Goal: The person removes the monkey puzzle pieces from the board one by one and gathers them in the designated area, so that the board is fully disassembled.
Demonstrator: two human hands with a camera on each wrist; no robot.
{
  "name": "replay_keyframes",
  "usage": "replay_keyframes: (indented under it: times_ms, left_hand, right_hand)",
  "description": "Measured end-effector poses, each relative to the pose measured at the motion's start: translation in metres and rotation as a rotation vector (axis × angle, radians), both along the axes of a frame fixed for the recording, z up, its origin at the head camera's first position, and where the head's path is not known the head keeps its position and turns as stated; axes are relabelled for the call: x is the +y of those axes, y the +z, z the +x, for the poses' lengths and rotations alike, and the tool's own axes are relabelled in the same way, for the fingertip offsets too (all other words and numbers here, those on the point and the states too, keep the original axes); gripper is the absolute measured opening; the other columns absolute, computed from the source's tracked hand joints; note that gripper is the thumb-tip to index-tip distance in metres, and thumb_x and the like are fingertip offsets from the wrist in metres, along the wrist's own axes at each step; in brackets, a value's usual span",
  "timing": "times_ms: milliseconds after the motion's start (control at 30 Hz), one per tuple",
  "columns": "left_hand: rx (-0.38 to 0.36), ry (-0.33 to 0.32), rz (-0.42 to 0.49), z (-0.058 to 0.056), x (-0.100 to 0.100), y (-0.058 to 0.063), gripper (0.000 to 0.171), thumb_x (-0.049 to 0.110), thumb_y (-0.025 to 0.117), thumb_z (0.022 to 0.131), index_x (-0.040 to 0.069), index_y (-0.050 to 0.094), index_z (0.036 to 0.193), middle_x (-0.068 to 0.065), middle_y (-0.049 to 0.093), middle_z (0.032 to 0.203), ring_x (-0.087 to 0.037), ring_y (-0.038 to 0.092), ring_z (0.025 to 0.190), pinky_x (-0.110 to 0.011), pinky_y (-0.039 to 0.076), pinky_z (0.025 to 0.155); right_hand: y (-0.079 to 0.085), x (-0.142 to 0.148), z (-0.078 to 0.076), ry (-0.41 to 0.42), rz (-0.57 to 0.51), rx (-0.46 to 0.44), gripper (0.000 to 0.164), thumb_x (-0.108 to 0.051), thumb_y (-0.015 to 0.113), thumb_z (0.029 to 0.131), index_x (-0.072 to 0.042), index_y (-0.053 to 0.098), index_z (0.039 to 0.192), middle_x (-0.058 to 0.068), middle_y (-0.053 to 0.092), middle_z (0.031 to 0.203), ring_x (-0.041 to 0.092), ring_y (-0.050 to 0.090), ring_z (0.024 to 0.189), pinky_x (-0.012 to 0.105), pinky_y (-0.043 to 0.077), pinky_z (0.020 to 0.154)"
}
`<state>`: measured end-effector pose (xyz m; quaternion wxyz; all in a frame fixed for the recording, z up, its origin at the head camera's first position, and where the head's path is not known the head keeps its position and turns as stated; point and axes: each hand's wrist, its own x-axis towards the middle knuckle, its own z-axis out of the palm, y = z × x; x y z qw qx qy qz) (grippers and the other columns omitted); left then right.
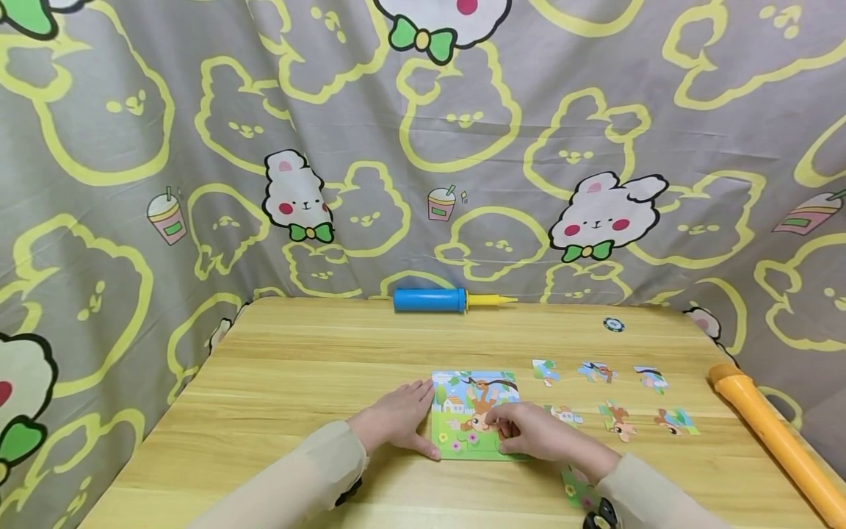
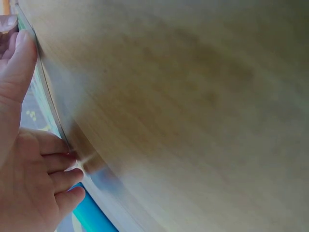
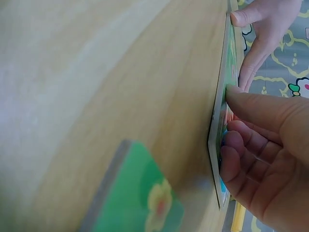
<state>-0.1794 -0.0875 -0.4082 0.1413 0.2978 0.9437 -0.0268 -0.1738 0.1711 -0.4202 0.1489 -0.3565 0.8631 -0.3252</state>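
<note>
A square jigsaw puzzle board (image 1: 454, 402) with a monkey, house and flower picture lies on the table. My left hand (image 1: 399, 415) rests along its left edge, fingers fairly straight and thumb at the lower left corner. My right hand (image 1: 545, 435) is over the board's lower right part. In the right wrist view its thumb and curled fingers (image 3: 233, 142) touch the picture surface; I cannot tell whether a piece is between them. Right of the board lie several loose jigsaw pieces (image 1: 619, 422). A green flower piece (image 1: 576, 488) lies near the right wrist.
A blue and yellow hand pump (image 1: 429, 300) lies along the table's back edge. Farther right is a small round chip (image 1: 613, 324). An orange tube-like object (image 1: 773, 441) lies along the right edge. Behind the wooden table (image 1: 297, 367) hangs a grey cartoon-print curtain (image 1: 370, 125).
</note>
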Motion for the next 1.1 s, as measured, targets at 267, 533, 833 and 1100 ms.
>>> replay_keyframes:
  times_ms: [267,533,833,1100]
  left_hand:
    - [0.006,-0.005,-0.004,0.001,0.000,0.001,0.107,0.071,0.056,0.069,0.001,0.027,0.144,-0.013,0.021,0.149,-0.026,0.022,0.135,-0.034,0.020,0.108]
    - [0.005,-0.005,0.002,0.001,0.000,0.002,0.107,0.071,0.057,0.069,0.000,0.027,0.144,-0.013,0.021,0.149,-0.026,0.022,0.135,-0.033,0.019,0.108]
    - [0.014,-0.011,-0.004,0.001,0.000,0.001,0.107,0.071,0.056,0.069,0.000,0.027,0.144,-0.013,0.021,0.149,-0.026,0.022,0.135,-0.033,0.019,0.108]
    - [0.007,-0.005,-0.003,0.001,0.001,0.002,0.107,0.071,0.057,0.069,0.001,0.026,0.144,-0.012,0.021,0.150,-0.025,0.022,0.135,-0.032,0.019,0.108]
  right_hand:
    - [-0.001,0.003,-0.002,0.001,-0.077,-0.031,0.025,0.000,0.066,0.082,-0.011,0.056,0.102,-0.004,0.052,0.072,0.005,0.044,0.059,0.022,0.040,0.054]
    - [-0.002,0.003,-0.006,-0.076,-0.210,-0.199,0.008,-0.004,0.059,0.089,-0.007,0.059,0.096,0.006,0.057,0.079,0.018,0.055,0.060,0.024,0.044,0.047]
    - [0.000,0.002,-0.006,-0.147,-0.254,-0.230,0.003,-0.004,0.060,0.088,-0.003,0.057,0.089,0.008,0.058,0.074,0.023,0.059,0.060,0.026,0.045,0.046]
    - [0.003,0.012,-0.010,-0.174,-0.317,-0.355,0.014,-0.014,0.061,0.090,-0.001,0.059,0.091,0.008,0.057,0.076,0.021,0.056,0.063,0.025,0.045,0.051]
